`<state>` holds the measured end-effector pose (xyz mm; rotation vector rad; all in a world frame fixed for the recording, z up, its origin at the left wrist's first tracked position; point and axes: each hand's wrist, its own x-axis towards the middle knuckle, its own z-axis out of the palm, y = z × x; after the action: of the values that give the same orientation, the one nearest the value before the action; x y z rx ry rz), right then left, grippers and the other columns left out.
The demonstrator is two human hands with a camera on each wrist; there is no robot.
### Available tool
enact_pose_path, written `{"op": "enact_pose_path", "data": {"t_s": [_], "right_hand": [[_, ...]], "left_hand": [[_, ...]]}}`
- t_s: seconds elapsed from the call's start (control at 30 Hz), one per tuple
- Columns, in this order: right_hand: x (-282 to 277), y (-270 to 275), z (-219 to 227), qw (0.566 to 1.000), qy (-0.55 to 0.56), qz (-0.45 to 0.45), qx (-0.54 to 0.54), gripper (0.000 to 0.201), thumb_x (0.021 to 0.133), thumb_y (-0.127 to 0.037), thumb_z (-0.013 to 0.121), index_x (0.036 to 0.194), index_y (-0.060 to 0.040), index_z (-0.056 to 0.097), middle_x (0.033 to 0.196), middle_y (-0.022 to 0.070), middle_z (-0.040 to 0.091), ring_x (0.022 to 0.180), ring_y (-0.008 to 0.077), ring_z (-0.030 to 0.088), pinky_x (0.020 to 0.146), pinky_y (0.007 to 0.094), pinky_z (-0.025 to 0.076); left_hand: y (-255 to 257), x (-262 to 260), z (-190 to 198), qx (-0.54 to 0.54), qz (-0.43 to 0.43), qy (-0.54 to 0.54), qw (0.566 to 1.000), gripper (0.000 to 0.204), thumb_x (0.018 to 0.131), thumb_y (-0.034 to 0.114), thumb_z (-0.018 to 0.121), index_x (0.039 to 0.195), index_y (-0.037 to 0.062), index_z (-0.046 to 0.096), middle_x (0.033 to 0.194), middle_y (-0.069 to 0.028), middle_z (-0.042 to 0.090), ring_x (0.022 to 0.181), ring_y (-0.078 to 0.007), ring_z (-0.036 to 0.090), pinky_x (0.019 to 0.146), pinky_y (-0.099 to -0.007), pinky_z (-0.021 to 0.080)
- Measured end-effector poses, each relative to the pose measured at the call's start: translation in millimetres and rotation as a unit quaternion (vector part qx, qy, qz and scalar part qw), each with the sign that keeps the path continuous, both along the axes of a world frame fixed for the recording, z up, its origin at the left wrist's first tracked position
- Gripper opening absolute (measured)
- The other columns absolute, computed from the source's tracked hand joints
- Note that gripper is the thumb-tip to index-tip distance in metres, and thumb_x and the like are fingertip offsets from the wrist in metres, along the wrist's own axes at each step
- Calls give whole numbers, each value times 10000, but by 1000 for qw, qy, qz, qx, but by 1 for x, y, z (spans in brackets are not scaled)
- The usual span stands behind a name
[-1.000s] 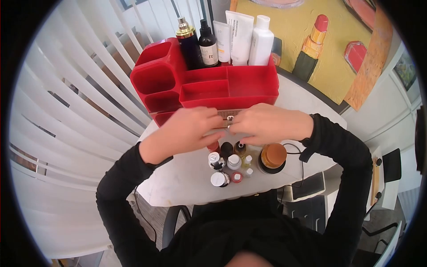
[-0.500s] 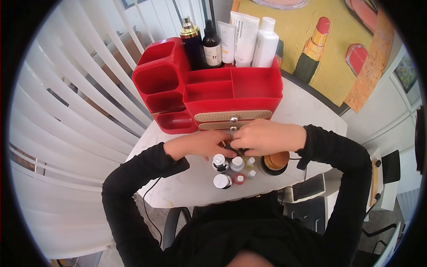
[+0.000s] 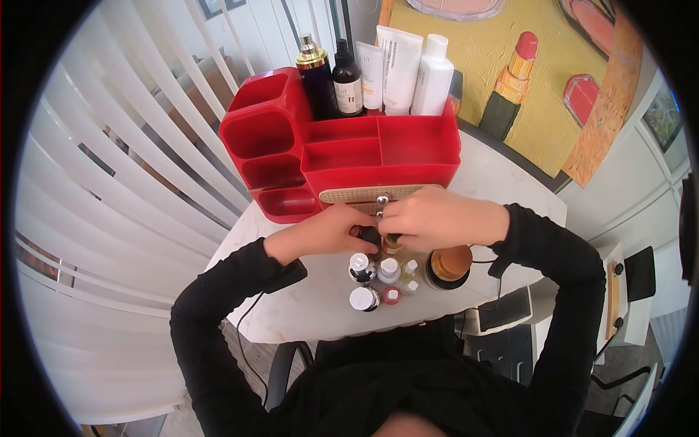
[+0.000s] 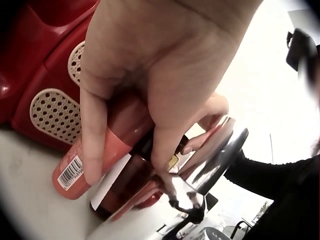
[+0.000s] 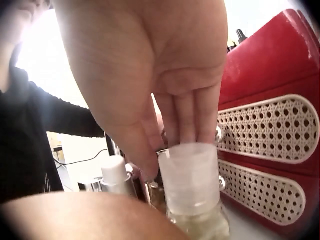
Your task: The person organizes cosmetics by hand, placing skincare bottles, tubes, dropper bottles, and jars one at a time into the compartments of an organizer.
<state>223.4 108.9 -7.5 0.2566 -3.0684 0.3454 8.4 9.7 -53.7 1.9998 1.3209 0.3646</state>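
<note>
In the head view my left hand (image 3: 328, 231) curls its fingers and thumb round two bottles below the organizer's drawers. One is a coral-pink bottle (image 4: 71, 175) with a barcode, a finger laid along it; the other is a brown glass bottle (image 4: 118, 187) with a dark cap, under the thumb. My right hand (image 3: 444, 220) comes down beside the left, its thumb and fingers pinching the top of a small amber bottle (image 3: 393, 245). A yellow-tinted bottle with a frosted cap (image 5: 190, 180) stands in front of that hand in the right wrist view.
Behind the hands stands a red organizer (image 3: 408, 175) holding tall bottles and tubes. Nearer me are a silver-capped jar (image 3: 364, 298), a white-capped bottle (image 3: 389, 269) and several small bottles. Stacked jars (image 3: 450, 266) stand at right on the white table (image 3: 291, 313).
Both hands have come down from the organizer's drawer fronts to the bottles. The left hand moved in first and now curls round two bottles; the right hand settled on the amber bottle.
</note>
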Motion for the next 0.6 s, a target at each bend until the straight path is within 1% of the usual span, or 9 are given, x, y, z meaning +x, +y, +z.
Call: {"op": "enact_pose_path", "data": {"t_s": [0.1, 0.17, 0.27, 0.3, 0.33, 0.4, 0.43, 0.5, 0.6], "right_hand": [[3, 4, 24, 999, 18, -23, -22, 197, 780, -110, 707, 955, -49, 641, 881, 100, 631, 843, 310, 648, 702, 410, 531], [8, 9, 49, 993, 92, -32, -67, 162, 755, -102, 688, 891, -33, 633, 869, 134, 641, 799, 335, 647, 707, 426, 534], [19, 20, 91, 977, 200, -64, -42, 241, 784, -65, 730, 1014, -32, 669, 918, 89, 659, 802, 260, 632, 710, 334, 524], [22, 25, 102, 967, 243, -70, -39, 257, 781, -68, 745, 1024, -27, 674, 935, 84, 666, 794, 230, 630, 708, 314, 527], [23, 28, 111, 966, 244, -70, -39, 257, 781, -68, 745, 1024, -27, 674, 935, 84, 666, 794, 230, 630, 708, 314, 527], [21, 34, 124, 926, 351, -132, -51, 261, 801, -83, 735, 1047, -27, 667, 943, 66, 671, 792, 178, 616, 697, 287, 533], [16, 40, 125, 925, 352, -131, -52, 261, 801, -83, 735, 1047, -27, 667, 943, 66, 671, 792, 178, 616, 697, 287, 533], [-4, 52, 121, 908, 361, -213, -11, 263, 819, -94, 713, 1070, -35, 662, 948, 64, 677, 805, 169, 634, 694, 288, 543], [-40, 76, 99, 902, 384, -197, 22, 259, 815, -124, 703, 1057, -44, 659, 920, 93, 683, 815, 200, 663, 711, 315, 548]], "left_hand": [[-10, -1, 20, 16, 20, -54, 998, 337, 821, 201, 770, 1101, 28, 700, 784, -120, 649, 661, -185, 574, 619, -316, 468], [-17, -4, 43, 39, 32, -49, 998, 341, 832, 177, 774, 1134, 38, 698, 799, -112, 652, 649, -162, 551, 612, -289, 457], [-30, -15, 91, 79, 65, -21, 995, 345, 815, 149, 793, 1125, 35, 692, 853, -80, 685, 628, -135, 513, 603, -269, 446], [-33, -22, 105, 112, 89, -31, 989, 365, 791, 154, 814, 1132, 80, 706, 808, -4, 671, 630, -68, 463, 551, -234, 385], [-36, -20, 109, 156, 63, -8, 986, 349, 799, 152, 802, 1124, 69, 706, 899, -1, 700, 656, -58, 521, 581, -212, 415], [-33, -42, 138, 202, 149, -119, 961, 329, 846, 167, 765, 1148, 60, 694, 987, -20, 700, 713, -75, 599, 648, -201, 495], [-26, -44, 146, 202, 150, -118, 961, 329, 846, 167, 765, 1148, 60, 694, 987, -20, 700, 713, -75, 599, 648, -201, 495], [-8, -45, 157, 235, 245, -133, 931, 288, 902, 159, 712, 1174, 67, 685, 860, -55, 672, 778, -117, 675, 686, -226, 563], [39, -59, 146, 233, 235, -70, 941, 291, 902, 179, 713, 1169, 68, 688, 851, -55, 644, 765, -114, 672, 657, -242, 580]]}}
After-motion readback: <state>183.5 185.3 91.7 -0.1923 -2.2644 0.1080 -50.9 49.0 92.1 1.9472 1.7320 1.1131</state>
